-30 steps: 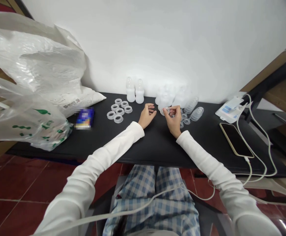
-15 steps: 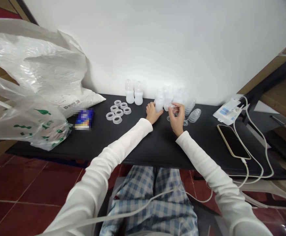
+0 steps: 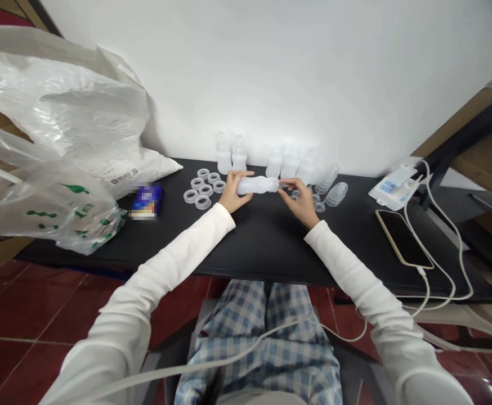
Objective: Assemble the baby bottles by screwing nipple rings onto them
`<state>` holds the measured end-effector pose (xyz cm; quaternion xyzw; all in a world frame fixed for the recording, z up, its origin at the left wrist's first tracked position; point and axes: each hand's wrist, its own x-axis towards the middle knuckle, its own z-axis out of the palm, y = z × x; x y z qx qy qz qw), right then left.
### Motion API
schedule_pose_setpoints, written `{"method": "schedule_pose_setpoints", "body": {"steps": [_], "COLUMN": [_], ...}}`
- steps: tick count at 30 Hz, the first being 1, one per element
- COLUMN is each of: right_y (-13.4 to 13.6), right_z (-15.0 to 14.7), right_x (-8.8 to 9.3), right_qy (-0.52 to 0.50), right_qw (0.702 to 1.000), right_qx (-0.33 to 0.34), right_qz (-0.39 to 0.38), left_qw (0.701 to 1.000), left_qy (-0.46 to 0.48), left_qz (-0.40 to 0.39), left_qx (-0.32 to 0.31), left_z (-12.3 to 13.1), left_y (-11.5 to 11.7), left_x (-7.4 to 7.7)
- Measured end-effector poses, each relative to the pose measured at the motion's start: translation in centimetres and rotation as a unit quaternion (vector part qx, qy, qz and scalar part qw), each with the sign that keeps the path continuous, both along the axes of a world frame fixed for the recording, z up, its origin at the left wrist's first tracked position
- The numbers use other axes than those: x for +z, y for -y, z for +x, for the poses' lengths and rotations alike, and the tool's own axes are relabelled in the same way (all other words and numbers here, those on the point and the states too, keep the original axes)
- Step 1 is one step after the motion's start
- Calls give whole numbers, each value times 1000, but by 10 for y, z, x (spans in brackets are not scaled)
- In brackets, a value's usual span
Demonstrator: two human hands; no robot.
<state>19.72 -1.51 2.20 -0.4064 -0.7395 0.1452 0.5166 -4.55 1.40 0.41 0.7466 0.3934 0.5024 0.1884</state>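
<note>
My left hand (image 3: 233,194) is wrapped round a white baby bottle (image 3: 258,185), which lies sideways above the table with its neck to the right. At that neck my right hand (image 3: 300,200) pinches a small clear piece, probably a nipple (image 3: 282,185); the fingers partly hide it. More small clear pieces (image 3: 319,207) lie beside the right hand. Behind it stand several white bottles (image 3: 289,164), and clear dome caps (image 3: 336,194) are to its right. Several translucent rings (image 3: 202,202) lie left of my left hand. Two capped bottles (image 3: 223,154) stand behind that hand.
White plastic bags (image 3: 89,129) crowd the table's left end, with a blue packet (image 3: 147,201) beside them. On the right are a phone (image 3: 403,238) with its cable and a white-and-blue package (image 3: 393,187). A white wall (image 3: 280,67) rises behind the black table (image 3: 267,242).
My left hand has taken a bottle from the back group, brought it left and nearer, and turned it sideways. My right hand has brought the clear piece to the bottle's neck.
</note>
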Motion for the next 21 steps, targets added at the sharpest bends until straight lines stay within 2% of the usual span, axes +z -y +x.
{"method": "schedule_pose_setpoints", "body": {"steps": [5,11,15,21], "right_y": [-6,-2,1,1], "right_z": [7,9,5,3], "right_x": [-5,-6,-7,-8], "right_qy": [92,152,189,229], "right_qw": [993,979,968,957], "right_qx": [-22,-75,-69,-27], "right_qz": [75,111,147,178], "left_qw": [999,995,982,937], "left_qy": [41,76,144,226], "left_qz": [-1,-37,-120,-268], "left_qx": [-17,-54,-33,-13], "left_z": [2,2,5,9], "left_y": [0,14,12,5], "left_x": [3,15,10,2]}}
